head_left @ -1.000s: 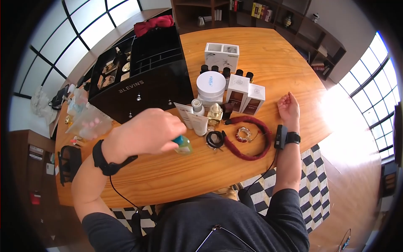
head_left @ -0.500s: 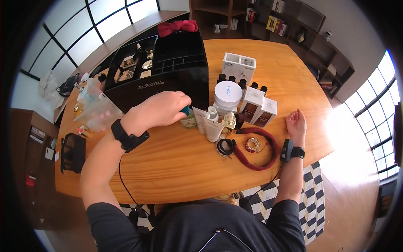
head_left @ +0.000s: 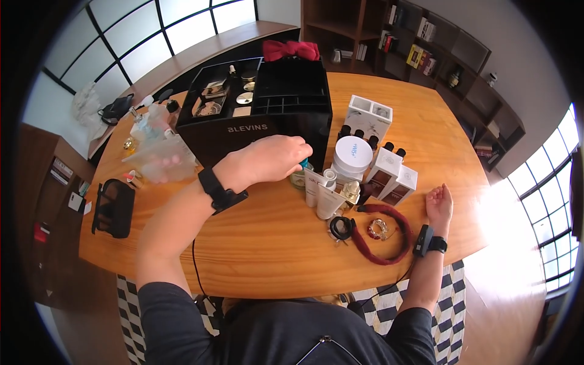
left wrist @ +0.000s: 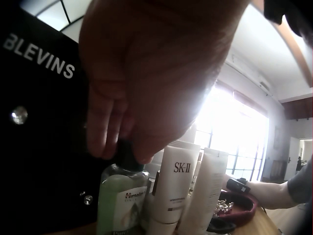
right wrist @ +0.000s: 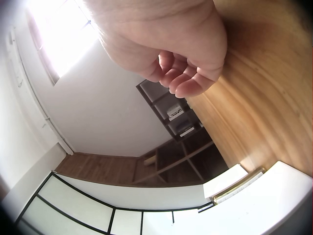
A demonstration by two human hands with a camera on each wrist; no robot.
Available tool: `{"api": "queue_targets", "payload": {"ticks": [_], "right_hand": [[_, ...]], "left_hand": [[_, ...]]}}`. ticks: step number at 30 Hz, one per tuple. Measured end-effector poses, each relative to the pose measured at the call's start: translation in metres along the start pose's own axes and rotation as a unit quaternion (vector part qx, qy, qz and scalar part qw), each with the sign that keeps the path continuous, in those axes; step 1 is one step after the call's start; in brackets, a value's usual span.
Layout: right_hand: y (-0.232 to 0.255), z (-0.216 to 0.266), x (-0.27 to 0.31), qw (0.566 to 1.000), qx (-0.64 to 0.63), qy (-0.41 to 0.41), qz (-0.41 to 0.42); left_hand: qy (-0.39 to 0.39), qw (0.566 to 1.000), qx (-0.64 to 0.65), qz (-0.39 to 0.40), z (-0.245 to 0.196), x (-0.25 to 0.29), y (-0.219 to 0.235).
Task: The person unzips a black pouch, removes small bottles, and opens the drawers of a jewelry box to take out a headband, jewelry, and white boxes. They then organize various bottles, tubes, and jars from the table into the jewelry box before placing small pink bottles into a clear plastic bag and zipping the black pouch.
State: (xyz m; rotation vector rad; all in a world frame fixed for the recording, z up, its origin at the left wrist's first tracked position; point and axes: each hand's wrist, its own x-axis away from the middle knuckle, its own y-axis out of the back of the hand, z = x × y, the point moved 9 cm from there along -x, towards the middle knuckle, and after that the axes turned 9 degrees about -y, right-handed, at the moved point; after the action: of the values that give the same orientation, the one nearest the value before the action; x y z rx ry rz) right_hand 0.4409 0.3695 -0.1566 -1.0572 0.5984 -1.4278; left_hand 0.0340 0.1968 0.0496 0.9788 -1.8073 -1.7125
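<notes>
My left hand (head_left: 267, 159) pinches the dark blue-green cap of a green Himalaya bottle (left wrist: 117, 198) from above. The bottle stands upright between the front of the black BLEVINS box (head_left: 213, 137) and a white SK-II tube (left wrist: 176, 183). A second white tube (left wrist: 204, 191) leans just past it. On the table's right side rests my right hand (head_left: 439, 205), palm up with fingers loosely curled and nothing in them. Nearest to it lie a dark red headband (head_left: 380, 260) and, within its loop, a beaded bracelet (head_left: 377, 229).
A white jar (head_left: 354, 152), brown-and-white boxes (head_left: 384, 167), a gold-capped bottle (head_left: 351, 193) and several black-capped bottles crowd beside the black box. Black hair ties (head_left: 340, 228) lie in front. To the left are a clear plastic container (head_left: 161, 159) and black sunglasses (head_left: 115, 208).
My left hand has carried the green bottle away from me to a place beside the white tubes and the box. The head view has shifted; my right hand stays on the table.
</notes>
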Motion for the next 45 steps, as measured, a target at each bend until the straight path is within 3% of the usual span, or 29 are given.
{"api": "queue_targets", "payload": {"ticks": [9,15,19,25,27,30,34,37,38,41,43,45], "right_hand": [[0.0,0.002,-0.002,1.0,0.008,0.006,0.015],[-0.001,0.002,-0.001,1.0,0.012,0.006,0.012],[0.002,0.004,-0.003,0.999,0.016,-0.001,0.042],[0.003,0.003,0.005,0.999,0.024,0.029,0.022],[0.004,0.0,0.005,0.999,0.018,0.031,0.028],[0.008,0.0,0.004,0.999,0.008,0.031,0.022],[0.007,0.0,0.006,0.999,0.0,0.039,0.013],[0.007,0.001,0.006,0.999,-0.005,0.036,0.014],[0.007,0.002,0.006,0.999,-0.003,0.037,0.018],[0.007,0.005,0.003,0.999,0.003,0.039,0.027],[0.008,0.006,0.0,0.999,0.009,0.034,0.022],[0.003,0.006,0.003,0.999,0.012,0.035,0.018]], "left_hand": [[0.005,0.999,-0.002,-0.042,0.002,0.008,0.014],[0.005,0.994,-0.054,-0.096,0.004,0.055,0.037],[0.083,0.984,-0.046,-0.152,0.024,0.095,0.07],[0.157,0.956,-0.095,-0.23,0.065,0.141,0.128],[0.196,0.957,-0.076,-0.2,0.089,0.142,0.136],[0.206,0.961,-0.15,-0.104,0.114,0.133,0.134],[0.304,0.946,-0.111,0.005,0.15,0.112,0.137],[0.327,0.939,-0.11,0.011,0.178,0.106,0.133],[0.342,0.929,-0.124,0.06,0.175,0.103,0.133],[0.399,0.91,-0.084,0.083,0.196,0.106,0.127],[0.38,0.91,-0.089,0.137,0.214,0.104,0.112],[0.372,0.917,-0.072,0.125,0.218,0.105,0.101]]}}
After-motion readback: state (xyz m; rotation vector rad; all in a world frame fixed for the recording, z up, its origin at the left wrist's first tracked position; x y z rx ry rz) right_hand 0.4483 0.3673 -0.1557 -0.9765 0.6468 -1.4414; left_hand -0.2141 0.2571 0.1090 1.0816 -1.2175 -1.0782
